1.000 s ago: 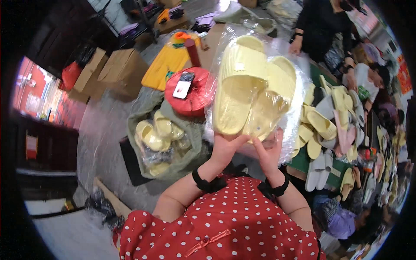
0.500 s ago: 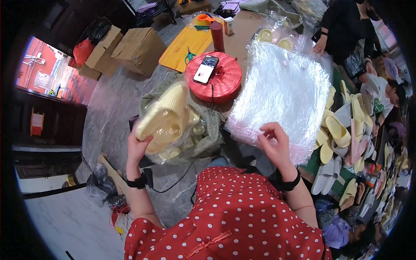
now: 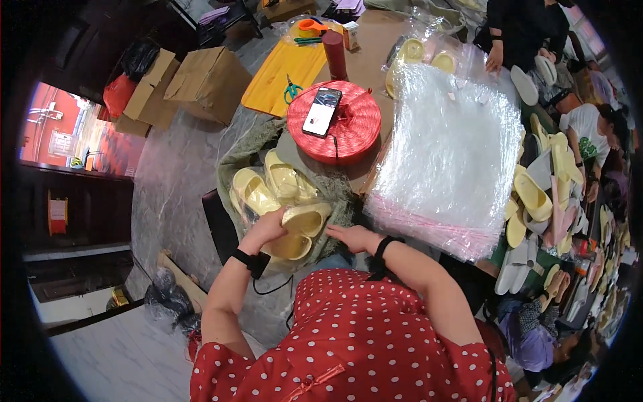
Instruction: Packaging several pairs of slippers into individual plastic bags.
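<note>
My left hand (image 3: pixel 266 228) grips a bagged pair of pale yellow slippers (image 3: pixel 305 218) and holds it low over a grey-green sack (image 3: pixel 249 151) that holds several more bagged yellow slippers (image 3: pixel 258 192). My right hand (image 3: pixel 353 237) lies flat with its fingers spread beside that pair, at the sack's near edge, holding nothing. Right of the hand lies a thick stack of clear plastic bags (image 3: pixel 449 161) with a pink edge.
A red spool of twine (image 3: pixel 343 124) with a phone (image 3: pixel 322 111) on it sits behind the sack. Cardboard boxes (image 3: pixel 209 82) stand at the left, a yellow board with scissors (image 3: pixel 289 88) beyond. Loose slippers (image 3: pixel 536 201) and other people crowd the right side.
My left hand has carried the bagged yellow slippers from in front of me down and left onto the sack. My right hand left the plastic bag stack and came down beside them.
</note>
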Available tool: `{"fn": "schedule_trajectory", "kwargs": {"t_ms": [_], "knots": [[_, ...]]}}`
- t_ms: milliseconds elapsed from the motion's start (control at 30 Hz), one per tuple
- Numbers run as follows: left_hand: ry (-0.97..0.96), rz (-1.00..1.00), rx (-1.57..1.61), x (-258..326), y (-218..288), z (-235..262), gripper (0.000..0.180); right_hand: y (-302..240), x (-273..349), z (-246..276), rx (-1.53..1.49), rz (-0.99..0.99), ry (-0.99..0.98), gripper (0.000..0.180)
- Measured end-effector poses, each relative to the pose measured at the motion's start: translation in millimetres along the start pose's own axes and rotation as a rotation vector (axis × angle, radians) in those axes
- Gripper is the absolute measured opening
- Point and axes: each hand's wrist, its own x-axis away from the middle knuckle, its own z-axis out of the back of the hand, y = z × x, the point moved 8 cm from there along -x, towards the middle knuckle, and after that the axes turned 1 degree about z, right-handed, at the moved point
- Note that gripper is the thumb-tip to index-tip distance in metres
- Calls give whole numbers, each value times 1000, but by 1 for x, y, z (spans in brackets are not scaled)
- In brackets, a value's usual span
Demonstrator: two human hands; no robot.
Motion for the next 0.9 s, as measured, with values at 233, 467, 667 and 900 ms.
{"fn": "schedule_trajectory", "kwargs": {"t_ms": [233,467,667,900], "knots": [[-92,-101,43,-13,-15,10,72,24,-42,-46,405,-143,-33,39],[28,-34,-71,-37,-26,-21,67,-22,11,60,48,12,416,18],[143,-217,70,-132,29,-99,42,-20,38,77,-73,-10,565,16],[-319,-28,-2,-134,-11,-224,77,-21,53,63,-33,-81,492,16]]}}
